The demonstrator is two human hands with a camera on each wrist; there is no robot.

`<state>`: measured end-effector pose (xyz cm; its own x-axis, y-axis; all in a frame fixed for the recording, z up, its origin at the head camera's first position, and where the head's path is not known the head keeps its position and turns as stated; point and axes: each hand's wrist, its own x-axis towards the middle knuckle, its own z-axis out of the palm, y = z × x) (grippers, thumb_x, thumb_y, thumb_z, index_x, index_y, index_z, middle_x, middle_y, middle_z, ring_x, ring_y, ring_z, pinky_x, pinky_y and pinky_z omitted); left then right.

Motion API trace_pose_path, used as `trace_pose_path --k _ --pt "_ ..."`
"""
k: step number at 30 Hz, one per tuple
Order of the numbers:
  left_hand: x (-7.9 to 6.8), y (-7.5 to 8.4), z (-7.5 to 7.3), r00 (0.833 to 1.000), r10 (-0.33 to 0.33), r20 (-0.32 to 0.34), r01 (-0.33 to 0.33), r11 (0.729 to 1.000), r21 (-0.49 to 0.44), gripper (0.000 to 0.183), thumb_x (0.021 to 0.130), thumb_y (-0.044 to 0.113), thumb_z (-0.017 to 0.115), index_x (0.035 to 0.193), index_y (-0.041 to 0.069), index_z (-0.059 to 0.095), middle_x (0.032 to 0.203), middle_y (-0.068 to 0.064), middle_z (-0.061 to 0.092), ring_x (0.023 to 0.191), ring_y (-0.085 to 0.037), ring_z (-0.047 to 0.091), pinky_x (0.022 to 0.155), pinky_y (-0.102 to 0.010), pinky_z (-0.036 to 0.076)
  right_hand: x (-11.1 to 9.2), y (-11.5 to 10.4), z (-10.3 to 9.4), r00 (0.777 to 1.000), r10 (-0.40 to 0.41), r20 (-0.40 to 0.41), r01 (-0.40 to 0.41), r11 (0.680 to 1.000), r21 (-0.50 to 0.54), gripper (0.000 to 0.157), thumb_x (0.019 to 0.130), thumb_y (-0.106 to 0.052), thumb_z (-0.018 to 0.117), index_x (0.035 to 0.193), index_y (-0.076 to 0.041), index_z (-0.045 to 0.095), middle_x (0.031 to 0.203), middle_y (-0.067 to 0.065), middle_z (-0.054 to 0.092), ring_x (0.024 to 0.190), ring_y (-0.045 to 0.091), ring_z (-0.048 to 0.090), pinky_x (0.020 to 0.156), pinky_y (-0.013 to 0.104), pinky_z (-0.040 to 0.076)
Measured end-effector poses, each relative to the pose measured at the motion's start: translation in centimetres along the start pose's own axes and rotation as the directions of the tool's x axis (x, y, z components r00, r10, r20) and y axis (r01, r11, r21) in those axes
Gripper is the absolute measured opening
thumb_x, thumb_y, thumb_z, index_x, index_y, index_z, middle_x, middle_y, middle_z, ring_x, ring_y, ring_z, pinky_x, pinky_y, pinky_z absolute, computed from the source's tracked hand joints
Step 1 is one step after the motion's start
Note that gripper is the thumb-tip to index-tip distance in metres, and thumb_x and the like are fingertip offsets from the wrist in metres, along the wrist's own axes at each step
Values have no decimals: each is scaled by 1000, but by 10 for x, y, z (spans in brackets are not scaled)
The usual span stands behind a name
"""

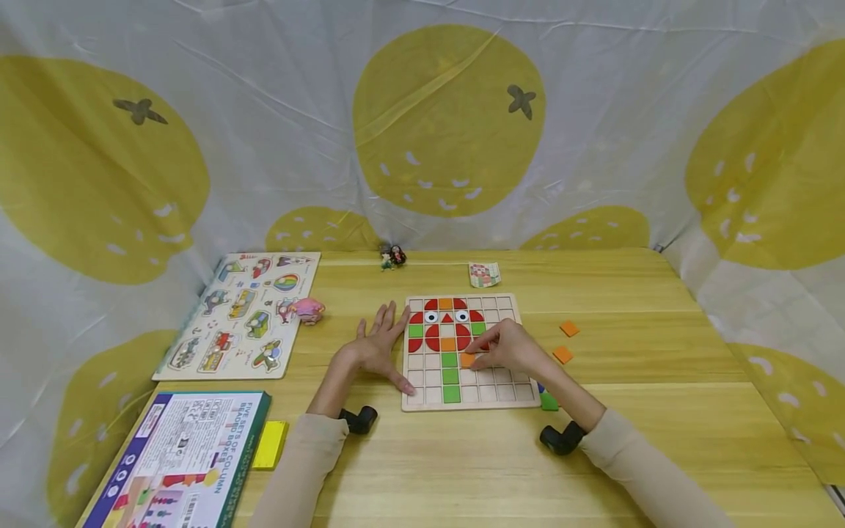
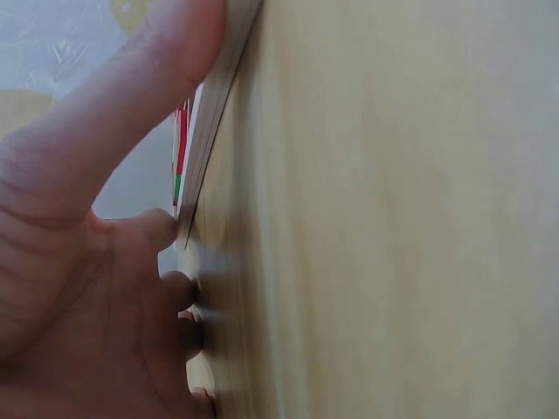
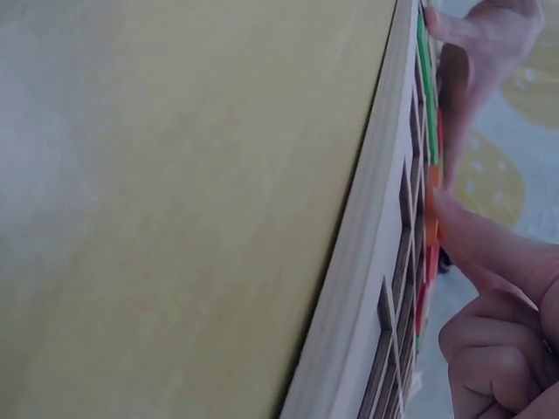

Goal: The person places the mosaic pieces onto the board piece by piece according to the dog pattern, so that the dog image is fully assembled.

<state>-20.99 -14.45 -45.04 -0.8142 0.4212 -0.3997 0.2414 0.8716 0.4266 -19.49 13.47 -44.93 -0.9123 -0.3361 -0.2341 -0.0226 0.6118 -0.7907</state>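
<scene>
A wooden grid board point(image 1: 503, 397) lies on the table, with red, green, orange and eye-printed tiles forming a figure in its cells. My right hand point(image 1: 517, 349) pinches an orange square tile point(image 1: 467, 360) at a cell just right of the green tile column point(image 1: 450, 376). In the right wrist view, thumb and forefinger meet at the orange tile point(image 3: 432, 207) while the other fingers curl under. With fingers spread, my left hand point(image 1: 376, 350) lies along the board's left side, its thumb on the lower left corner. The left wrist view shows that thumb point(image 2: 131, 87) over the board's edge point(image 2: 208, 122).
Loose orange tiles point(image 1: 570, 328) lie right of the board, a green piece point(image 1: 549, 401) by its lower right corner. Behind stands a small pattern card point(image 1: 485, 275). To the left are a vehicle puzzle board point(image 1: 264, 345), a pink toy point(image 1: 308, 310), a boxed game point(image 1: 191, 440) and a yellow block point(image 1: 270, 444).
</scene>
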Motion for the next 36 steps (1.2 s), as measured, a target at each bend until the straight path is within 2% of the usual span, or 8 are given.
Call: trace_pose_path --k 3,10,15,20,25,31,34,36 --pt "0 1 0 1000 1 3 -1 1000 -6 145 54 57 88 156 20 -8 161 -14 -22 149 -33 -20 116 -65 -8 1 -1 1 1000 -10 7 10 1000 -13 16 71 -14 85 87 -14 80 96 2 76 70 12 43 57 21 33" --pt "1 1 1 1000 0 7 0 1000 3 146 53 58 88 156 21 -9 161 -14 -22 149 -33 -20 116 -65 -8 2 -1 1 1000 -15 15 15 1000 -13 13 73 -12 83 85 -12 79 81 2 73 64 13 40 52 20 29" --pt "1 3 2 1000 1 11 -1 1000 11 146 53 59 87 156 22 -10 161 -13 -22 149 -32 -21 116 -65 -8 3 0 1 1000 -23 15 24 1000 -12 16 72 -13 84 87 -15 80 62 1 55 57 12 35 49 20 25" --pt "2 4 2 1000 1 11 -1 1000 4 146 53 58 88 156 22 -9 161 -13 -22 149 -32 -21 116 -65 -8 1 1 -4 996 -62 59 61 998 11 23 73 -15 84 96 -15 79 56 -3 39 52 11 28 48 20 23" --pt "3 5 2 1000 5 15 -5 1000 2 145 53 59 87 156 22 -8 161 -13 -22 149 -31 -21 116 -64 -8 -10 13 -40 999 -52 15 51 999 12 29 78 -23 80 106 -15 76 55 -3 30 52 13 26 49 23 22" --pt "2 3 1 1000 6 14 -6 1000 -1 146 53 59 87 156 21 -9 161 -14 -22 149 -33 -21 115 -65 -9 -32 61 -107 995 -10 -96 8 1000 -15 36 82 -18 76 116 -6 70 56 -4 26 49 9 24 51 24 32" --pt "1 1 0 1000 2 9 -2 1000 -3 145 53 59 87 156 21 -8 161 -14 -22 149 -33 -21 115 -66 -9 -38 85 -128 994 30 -109 -29 1000 6 40 82 -11 75 119 1 66 55 -6 23 49 8 20 52 23 35" --pt "1 0 0 1000 3 5 -3 1000 -6 145 53 59 87 156 21 -8 161 -14 -21 149 -34 -20 115 -66 -8 -40 97 -135 993 60 -101 -58 998 25 42 81 -10 76 120 3 66 55 -7 23 50 7 20 50 24 30"
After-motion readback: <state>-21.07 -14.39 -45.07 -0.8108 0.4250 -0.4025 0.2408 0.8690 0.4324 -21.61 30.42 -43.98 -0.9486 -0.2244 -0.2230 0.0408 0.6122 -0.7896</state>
